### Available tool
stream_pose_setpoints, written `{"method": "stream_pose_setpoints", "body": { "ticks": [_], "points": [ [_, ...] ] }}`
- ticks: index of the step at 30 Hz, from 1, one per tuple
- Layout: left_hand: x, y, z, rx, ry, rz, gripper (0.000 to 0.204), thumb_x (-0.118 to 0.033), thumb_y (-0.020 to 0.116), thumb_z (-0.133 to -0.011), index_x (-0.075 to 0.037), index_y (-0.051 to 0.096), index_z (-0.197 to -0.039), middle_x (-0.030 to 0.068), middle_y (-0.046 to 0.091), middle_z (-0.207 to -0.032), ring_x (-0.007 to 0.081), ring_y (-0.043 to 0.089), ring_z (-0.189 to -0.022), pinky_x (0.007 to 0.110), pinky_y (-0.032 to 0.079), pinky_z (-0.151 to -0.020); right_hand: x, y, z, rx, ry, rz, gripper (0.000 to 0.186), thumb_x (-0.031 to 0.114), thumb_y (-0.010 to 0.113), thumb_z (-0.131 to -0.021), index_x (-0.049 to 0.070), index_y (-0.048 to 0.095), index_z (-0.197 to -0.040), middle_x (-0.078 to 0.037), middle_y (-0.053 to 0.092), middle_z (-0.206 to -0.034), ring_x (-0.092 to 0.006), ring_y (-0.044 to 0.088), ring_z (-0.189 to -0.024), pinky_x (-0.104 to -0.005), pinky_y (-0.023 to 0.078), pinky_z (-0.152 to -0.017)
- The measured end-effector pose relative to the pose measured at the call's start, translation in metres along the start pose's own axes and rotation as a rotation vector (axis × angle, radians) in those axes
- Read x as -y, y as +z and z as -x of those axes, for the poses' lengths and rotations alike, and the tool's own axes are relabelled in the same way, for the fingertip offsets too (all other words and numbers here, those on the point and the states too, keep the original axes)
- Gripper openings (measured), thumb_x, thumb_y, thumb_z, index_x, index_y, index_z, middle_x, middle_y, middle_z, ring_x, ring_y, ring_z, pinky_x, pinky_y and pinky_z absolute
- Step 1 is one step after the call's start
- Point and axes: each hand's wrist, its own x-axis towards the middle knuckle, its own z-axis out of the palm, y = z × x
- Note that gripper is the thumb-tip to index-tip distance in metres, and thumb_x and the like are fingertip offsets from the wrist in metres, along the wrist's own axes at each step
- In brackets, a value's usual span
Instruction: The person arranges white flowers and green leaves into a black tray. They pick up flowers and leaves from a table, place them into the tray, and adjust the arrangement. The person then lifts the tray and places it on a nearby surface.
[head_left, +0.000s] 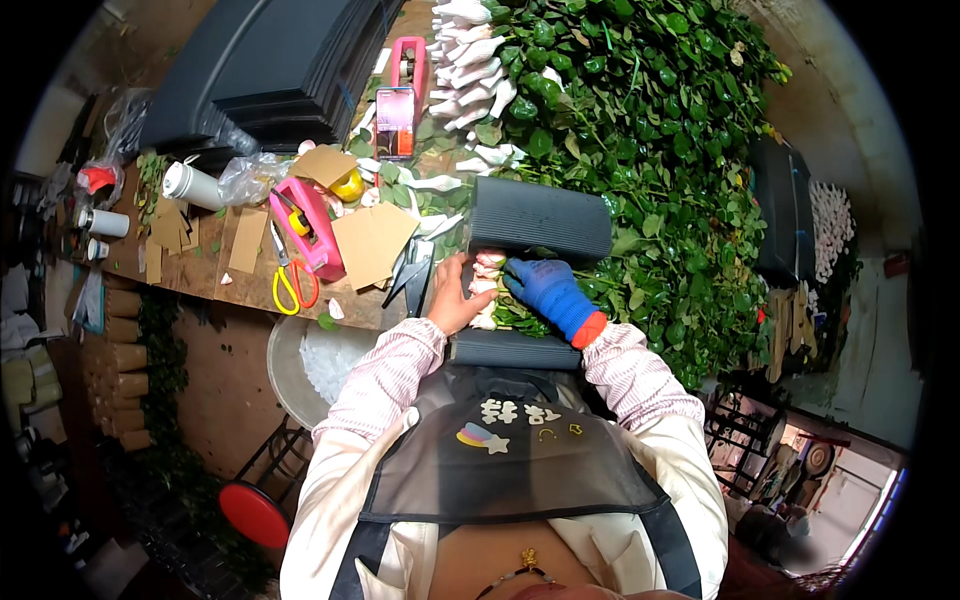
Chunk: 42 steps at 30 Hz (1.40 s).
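My bare left hand (455, 298) rests against the heads of a small bunch of pale pink and white roses (488, 288). My right hand (548, 292), in a blue glove with an orange cuff, lies on the green stems and leaves of the same bunch. The bunch lies in a dark grey corrugated sheet (540, 218) that curls up behind it and shows again as a front flap (515, 350) near my apron.
A big heap of green leafy rose stems (650, 130) fills the right side. White wrapped flower heads (470, 60) line its left edge. On the bench sit two pink tape dispensers (310, 225), yellow-handled scissors (290, 280), brown cardboard pieces (372, 240), stacked dark sheets (270, 60). A metal bowl (300, 365) and a red stool (255, 512) stand below.
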Motion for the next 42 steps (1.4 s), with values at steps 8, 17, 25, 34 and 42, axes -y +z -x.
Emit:
{"method": "stream_pose_setpoints", "body": {
  "ticks": [8,17,25,34,42],
  "points": [
    [0.01,0.002,-0.025,0.121,-0.157,0.076,0.072,-0.042,0.084,-0.077,-0.003,0.06,-0.134,0.0289,0.037,-0.146,0.0423,0.032,-0.141,0.045,0.029,-0.117,-0.002,0.01,0.0,-0.007,-0.073,0.064,0.028,0.038,0.061,-0.092,0.014,0.059,-0.108,-0.012,0.071,-0.082,-0.035,0.069,-0.073,-0.0509,0.051,-0.063],
    [-0.003,0.007,-0.019,-0.039,-0.097,-0.004,0.046,-0.033,0.086,-0.079,-0.001,0.07,-0.107,0.0256,0.045,-0.14,0.0367,0.049,-0.129,0.04,0.043,-0.107,0.012,-0.025,0.027,-0.326,0.029,-0.498,0.032,0.023,0.063,-0.092,0.01,0.066,-0.12,-0.019,0.071,-0.103,-0.0394,0.068,-0.093,-0.0494,0.054,-0.083],
    [0.008,0.006,-0.016,-0.047,-0.074,0.088,0.041,-0.031,0.086,-0.08,-0.003,0.071,-0.105,0.0274,0.044,-0.146,0.038,0.047,-0.135,0.04,0.041,-0.11,0.018,-0.012,0.01,-0.124,0.008,-0.237,0.037,0.016,0.059,-0.09,0.007,0.063,-0.126,-0.019,0.068,-0.109,-0.0403,0.066,-0.094,-0.048,0.053,-0.085],
    [-0.009,0.003,-0.016,-0.051,-0.088,0.014,0.041,-0.029,0.084,-0.081,-0.001,0.071,-0.107,0.0234,0.051,-0.136,0.037,0.053,-0.128,0.041,0.042,-0.108,0.009,-0.042,0.014,-0.196,-0.301,-0.353,0.035,0.014,0.06,-0.094,0.005,0.063,-0.128,-0.016,0.069,-0.106,-0.0342,0.067,-0.097,-0.0463,0.054,-0.084],
    [-0.016,0.004,-0.015,-0.078,-0.093,0.018,0.04,-0.032,0.084,-0.081,-0.003,0.071,-0.105,0.0258,0.053,-0.138,0.0383,0.051,-0.13,0.041,0.043,-0.107,-0.114,-0.077,0.044,-0.404,0.382,-0.477,0.035,0.008,0.05,-0.096,0.007,0.065,-0.128,-0.019,0.067,-0.123,-0.0328,0.065,-0.114,-0.0382,0.049,-0.101]
  ]
}}
